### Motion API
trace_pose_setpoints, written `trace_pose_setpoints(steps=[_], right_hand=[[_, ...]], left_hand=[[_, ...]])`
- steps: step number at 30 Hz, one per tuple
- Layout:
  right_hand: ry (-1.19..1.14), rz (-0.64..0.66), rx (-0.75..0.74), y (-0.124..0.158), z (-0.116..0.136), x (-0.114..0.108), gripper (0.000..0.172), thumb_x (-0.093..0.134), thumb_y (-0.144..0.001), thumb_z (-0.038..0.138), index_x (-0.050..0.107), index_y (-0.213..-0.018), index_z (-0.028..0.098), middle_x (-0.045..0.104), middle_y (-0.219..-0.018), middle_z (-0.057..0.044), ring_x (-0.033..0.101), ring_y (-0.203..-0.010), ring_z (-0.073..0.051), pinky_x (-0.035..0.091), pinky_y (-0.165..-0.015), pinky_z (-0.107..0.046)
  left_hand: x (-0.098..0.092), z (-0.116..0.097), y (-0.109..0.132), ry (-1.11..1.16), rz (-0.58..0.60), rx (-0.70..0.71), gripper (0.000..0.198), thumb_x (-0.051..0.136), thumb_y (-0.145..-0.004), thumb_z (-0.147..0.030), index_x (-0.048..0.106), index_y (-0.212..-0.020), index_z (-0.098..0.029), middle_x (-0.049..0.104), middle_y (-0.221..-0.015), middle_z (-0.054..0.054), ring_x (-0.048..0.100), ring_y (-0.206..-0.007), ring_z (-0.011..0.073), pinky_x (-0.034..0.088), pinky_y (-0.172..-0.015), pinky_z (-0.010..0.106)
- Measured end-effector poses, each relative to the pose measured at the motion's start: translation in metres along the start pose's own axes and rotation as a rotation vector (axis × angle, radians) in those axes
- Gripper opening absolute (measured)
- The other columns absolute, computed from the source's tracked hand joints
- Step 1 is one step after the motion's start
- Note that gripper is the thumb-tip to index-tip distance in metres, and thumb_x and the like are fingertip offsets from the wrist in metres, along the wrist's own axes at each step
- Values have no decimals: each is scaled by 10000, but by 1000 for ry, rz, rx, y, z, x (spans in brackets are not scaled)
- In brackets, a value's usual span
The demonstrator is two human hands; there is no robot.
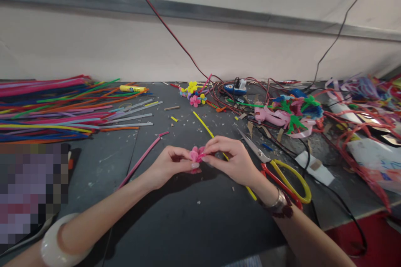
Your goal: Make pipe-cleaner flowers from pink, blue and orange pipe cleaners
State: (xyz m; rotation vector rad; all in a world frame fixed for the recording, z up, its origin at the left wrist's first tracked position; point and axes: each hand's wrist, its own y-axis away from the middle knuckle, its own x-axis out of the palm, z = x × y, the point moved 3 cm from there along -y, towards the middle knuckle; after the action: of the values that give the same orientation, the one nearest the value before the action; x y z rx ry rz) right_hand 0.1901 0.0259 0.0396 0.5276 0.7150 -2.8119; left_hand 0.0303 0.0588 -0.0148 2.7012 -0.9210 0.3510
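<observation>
Between my two hands is a small pink pipe-cleaner flower (195,155), held just above the dark table (163,225). The thumb and fingers of my left hand (171,164) pinch its left side. My right hand (230,158) grips its right edge with thumb and forefinger. A yellow pipe cleaner (203,124) runs on the table beneath my right hand. Left of my left hand lies a pink pipe cleaner (140,160). Scissors (291,179) with red and yellow handles rest beside my right wrist, blades pointing away from me.
Many coloured pipe cleaners (62,108) are spread at the left, with a yellow tube (133,89) on them. Finished flowers (194,95) lie at the back. A glue gun (236,87), tangled cables (216,91), ribbons (365,91) and a plastic bag (372,156) crowd the right.
</observation>
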Motion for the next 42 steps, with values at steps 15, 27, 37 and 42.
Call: trace_pose_setpoints(steps=[15,27,37,42], right_hand=[[103,-24,-97,1,3,1,89,584,-771,172,666,-799,190,639,-817,-36,610,-732,-121,498,-680,-255],[257,-122,-224,7,4,6,218,651,-713,197,626,-927,225,625,-925,-55,570,-876,-183,474,-807,-363],[263,-161,-254,10,2,15,131,569,-765,107,606,-851,199,644,-827,-45,588,-811,-156,502,-751,-318],[233,-163,-187,10,2,15,104,555,-773,130,604,-836,197,634,-825,-48,592,-811,-151,508,-741,-307]], left_hand=[[4,-1,2,94,-12,-115,74,756,-581,-148,708,-637,-144,681,-618,0,649,-582,124,553,-622,238],[3,-12,3,-273,-167,206,40,728,-603,-166,695,-621,-154,689,-690,21,614,-639,133,488,-624,215],[5,-11,2,-233,-210,169,87,740,-592,-146,723,-673,-172,724,-695,10,639,-639,135,505,-645,211],[3,-8,2,-222,-181,121,114,728,-621,-149,733,-732,-173,729,-715,19,656,-664,151,525,-658,228]])
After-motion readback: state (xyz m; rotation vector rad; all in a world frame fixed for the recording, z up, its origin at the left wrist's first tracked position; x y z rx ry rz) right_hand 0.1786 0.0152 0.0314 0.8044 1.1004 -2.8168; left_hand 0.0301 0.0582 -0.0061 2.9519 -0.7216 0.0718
